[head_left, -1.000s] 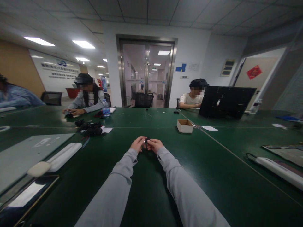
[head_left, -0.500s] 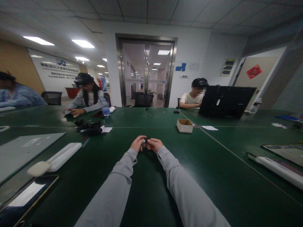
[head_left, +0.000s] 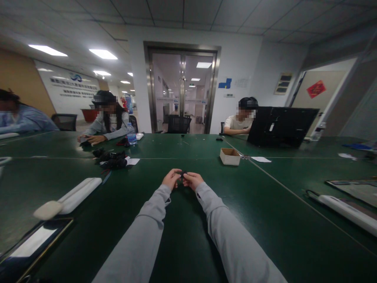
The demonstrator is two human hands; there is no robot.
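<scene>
Above the green table (head_left: 188, 236), my left hand (head_left: 171, 179) and my right hand (head_left: 193, 180) meet in front of me, both arms stretched forward. Between their fingertips is a small black object (head_left: 183, 174), too small to tell its kind. A shiny bit shows by the left fingers. Each hand is closed in a pinch on the black piece, the left from its left side and the right from its right side. Part of it is hidden by the fingers.
An open cardboard box (head_left: 230, 158) stands beyond my right hand. To the left lie a bundle of black items (head_left: 113, 159), a white long case (head_left: 81, 194) and a phone (head_left: 35, 243). A water bottle (head_left: 131, 134) and a monitor (head_left: 281, 125) stand farther off. Several people sit around the table.
The large grey panel at the left of the table is gone from view. My hands stay in nearly the same place, still pinching the black piece.
</scene>
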